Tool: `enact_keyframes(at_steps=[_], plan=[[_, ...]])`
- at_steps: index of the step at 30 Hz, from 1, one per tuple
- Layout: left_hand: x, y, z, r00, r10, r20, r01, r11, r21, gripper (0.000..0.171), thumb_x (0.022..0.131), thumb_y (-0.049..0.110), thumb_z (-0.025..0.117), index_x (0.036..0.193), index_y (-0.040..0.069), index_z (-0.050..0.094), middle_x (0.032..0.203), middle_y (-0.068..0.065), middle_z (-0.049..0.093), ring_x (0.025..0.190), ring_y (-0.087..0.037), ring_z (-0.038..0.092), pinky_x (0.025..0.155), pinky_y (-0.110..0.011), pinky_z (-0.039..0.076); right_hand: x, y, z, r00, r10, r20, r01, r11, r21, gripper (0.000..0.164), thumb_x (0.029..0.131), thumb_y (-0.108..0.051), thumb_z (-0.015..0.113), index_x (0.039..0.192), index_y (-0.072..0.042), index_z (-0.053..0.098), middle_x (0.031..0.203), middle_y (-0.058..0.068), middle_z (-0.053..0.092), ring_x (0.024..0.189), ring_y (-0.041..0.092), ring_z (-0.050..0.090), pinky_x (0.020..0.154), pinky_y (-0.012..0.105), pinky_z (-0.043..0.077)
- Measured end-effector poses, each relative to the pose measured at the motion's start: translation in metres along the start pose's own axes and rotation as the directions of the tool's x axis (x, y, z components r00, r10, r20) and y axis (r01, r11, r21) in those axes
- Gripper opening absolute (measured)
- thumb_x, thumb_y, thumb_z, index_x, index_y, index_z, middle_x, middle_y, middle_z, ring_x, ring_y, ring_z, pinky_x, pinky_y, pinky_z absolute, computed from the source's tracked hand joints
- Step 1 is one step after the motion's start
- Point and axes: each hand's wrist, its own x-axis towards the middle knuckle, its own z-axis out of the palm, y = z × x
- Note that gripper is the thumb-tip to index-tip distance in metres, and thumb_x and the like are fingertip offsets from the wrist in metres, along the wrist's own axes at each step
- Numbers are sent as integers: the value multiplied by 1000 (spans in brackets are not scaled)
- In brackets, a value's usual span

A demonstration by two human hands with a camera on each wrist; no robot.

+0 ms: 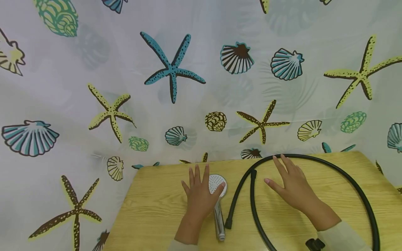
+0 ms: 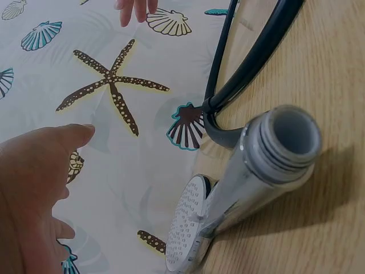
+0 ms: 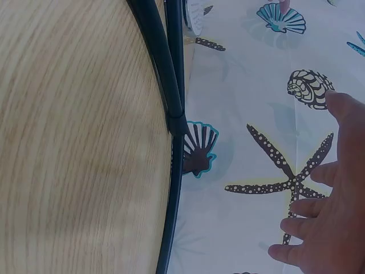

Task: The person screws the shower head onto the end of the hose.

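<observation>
A chrome handheld shower head (image 1: 218, 218) with a white, dotted spray face lies on the wooden table, handle toward me. In the left wrist view, the threaded end of its handle (image 2: 242, 185) is bare and hollow. My left hand (image 1: 201, 197) is over the left side of the spray face with fingers spread, holding nothing. A black shower hose (image 1: 252, 195) lies in a wide loop to the right, both ends showing. Inside that loop, in the head view, my right hand (image 1: 295, 190) hovers with its fingers extended and nothing in its grasp.
The light wooden table (image 1: 150, 209) meets a white curtain (image 1: 201, 104) printed with starfish and shells, which hangs behind it and along both sides. A small dark clip (image 1: 315, 244) shows beside the right sleeve.
</observation>
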Motion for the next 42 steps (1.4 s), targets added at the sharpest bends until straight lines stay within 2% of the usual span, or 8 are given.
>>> enact_keyframes(at_steps=[5, 11, 19, 23, 34, 42], plan=[[-1, 1, 1, 1000, -21, -13, 20, 999, -39, 83, 95, 58, 60, 162, 23, 25, 168, -21, 17, 158, -42, 3, 118, -80, 4, 1, 1, 1, 1000, -7, -3, 7, 1000, 20, 84, 101, -56, 51, 162, -10, 18, 166, 26, 19, 149, 52, 23, 114, 77, 25], [-2, 1, 1, 998, -55, -15, 54, 997, -52, 80, 94, 51, 66, 157, 14, 36, 166, -23, 22, 156, -46, 10, 118, -79, 9, 2, 2, 5, 999, -47, -24, 49, 997, 52, 77, 104, -51, 48, 160, -4, 24, 161, 26, 32, 145, 50, 34, 115, 70, 33], [-6, 0, 2, 995, -87, -46, 82, 992, -101, 73, 92, 35, 73, 152, 8, 43, 160, -25, 35, 151, -46, 27, 116, -73, 29, 0, 1, 5, 1000, -27, -9, 28, 998, 55, 70, 105, -49, 46, 156, -3, 33, 154, 26, 42, 139, 49, 43, 110, 68, 41], [-8, 0, 3, 993, -98, -59, 92, 991, -101, 68, 92, 31, 74, 149, 6, 47, 151, -25, 45, 143, -45, 40, 110, -69, 39, 1, 2, 6, 1000, -15, 10, 15, 998, 54, 68, 106, -48, 46, 155, -2, 35, 151, 27, 46, 137, 49, 47, 108, 67, 44], [-10, -2, 3, 992, -126, -10, 125, 990, -62, 61, 94, 32, 71, 143, 1, 52, 135, -22, 58, 125, -39, 56, 99, -57, 54, 3, 4, 13, 1000, -4, 13, 4, 998, 59, 62, 106, -45, 48, 149, -1, 44, 141, 22, 57, 127, 42, 57, 102, 61, 51], [-10, -4, 7, 984, -177, 24, 178, 983, -50, 52, 94, 33, 71, 134, 1, 60, 126, -22, 63, 117, -38, 62, 93, -54, 57, 3, 5, 16, 1000, -7, 13, 6, 999, 44, 48, 104, -32, 55, 140, 1, 55, 131, 18, 61, 117, 37, 63, 95, 55, 56]])
